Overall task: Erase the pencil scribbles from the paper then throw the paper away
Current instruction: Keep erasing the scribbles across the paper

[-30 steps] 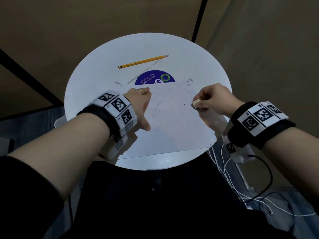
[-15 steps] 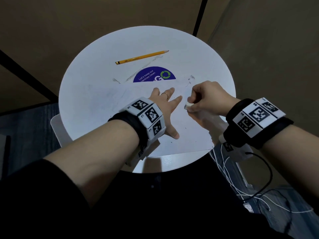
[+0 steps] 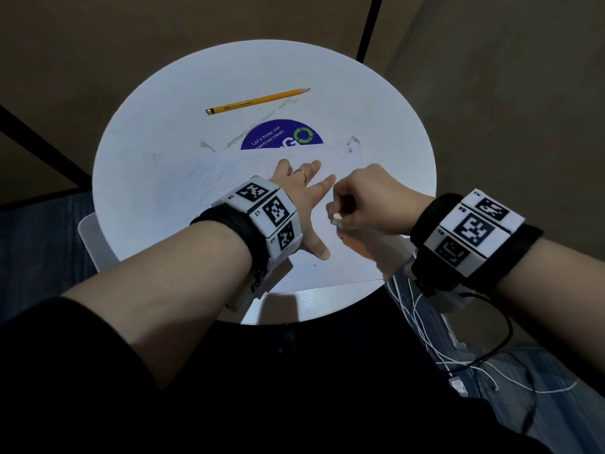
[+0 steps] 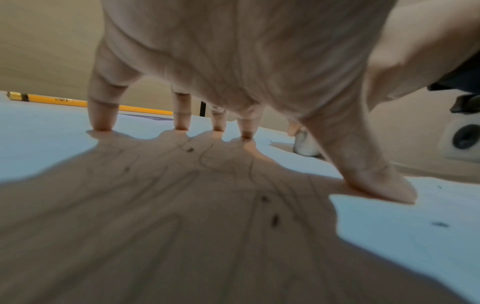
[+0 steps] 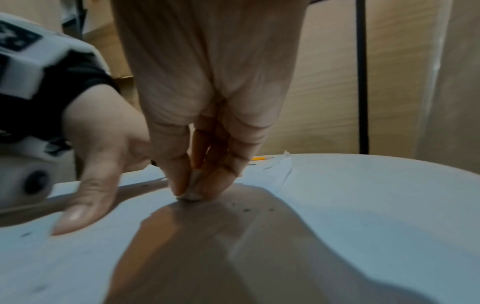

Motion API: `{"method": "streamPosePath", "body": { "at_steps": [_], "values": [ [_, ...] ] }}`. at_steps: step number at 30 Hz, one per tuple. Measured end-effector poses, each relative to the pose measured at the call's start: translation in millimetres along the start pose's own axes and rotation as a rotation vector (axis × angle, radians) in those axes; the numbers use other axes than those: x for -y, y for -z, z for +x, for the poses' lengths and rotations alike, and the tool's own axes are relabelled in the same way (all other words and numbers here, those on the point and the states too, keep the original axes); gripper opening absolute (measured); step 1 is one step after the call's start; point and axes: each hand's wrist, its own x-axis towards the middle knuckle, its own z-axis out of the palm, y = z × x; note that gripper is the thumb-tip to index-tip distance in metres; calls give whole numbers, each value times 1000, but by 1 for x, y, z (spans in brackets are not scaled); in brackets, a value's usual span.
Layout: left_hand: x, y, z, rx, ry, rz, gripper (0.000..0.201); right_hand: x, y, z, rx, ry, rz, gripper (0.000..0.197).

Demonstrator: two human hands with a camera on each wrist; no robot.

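i'm pinching the eraser (image 5: 191,190) in my right hand (image 3: 376,201) fingertips, pressing it onto the paper (image 3: 343,267) lying on the table (image 3: 393,132). my left hand (image 3: 302,204), fingers spread flat on the paper beside the eraser, is steadying it; i'm favouring short, light strokes away from that hand so nothing creases.

White paper (image 3: 183,188) flat on table (image 3: 386,132), faint pencil scribbles (image 4: 262,181) left; small white eraser (image 5: 191,195) pressed onto it.

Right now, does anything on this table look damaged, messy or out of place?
Two things stand out. The paper's far right corner looks crumpled or torn. Dark eraser crumbs are scattered over the sheet around the left hand. Otherwise the pencil lies flat on the table, apart from the paper.
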Motion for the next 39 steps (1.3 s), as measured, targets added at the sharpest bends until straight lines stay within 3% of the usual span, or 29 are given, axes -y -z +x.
{"method": "streamPosePath", "body": {
  "at_steps": [2,5,7,11,13,16,18,24,30,35,39],
  "values": [
    [0,0,0,1,1,4,123,-4,3,1,13,-21,-1,29],
    [0,2,-2,17,4,7,121,-20,10,17,-136,-109,48,8],
    [0,3,-2,20,5,10,120,-21,9,21,-192,-126,56,11],
    [0,0,-1,-7,-7,6,121,-5,-1,7,11,-42,27,27],
    [0,-1,-1,-9,-7,12,123,-5,0,5,42,-37,42,29],
    [1,0,0,6,-1,10,123,-14,7,18,-88,-83,39,9],
    [2,1,-1,10,-3,4,123,-14,5,23,-160,-110,43,8],
    [1,-1,-3,-9,-15,-22,123,-3,-7,4,-13,-52,166,10],
    [0,6,-5,35,16,7,129,-26,14,39,-290,-205,119,7],
    [-1,7,-6,34,16,-7,131,-19,10,34,-97,-134,98,9],
    [-2,7,-6,31,27,3,133,-24,17,40,-198,-179,142,7]
  ]
}}
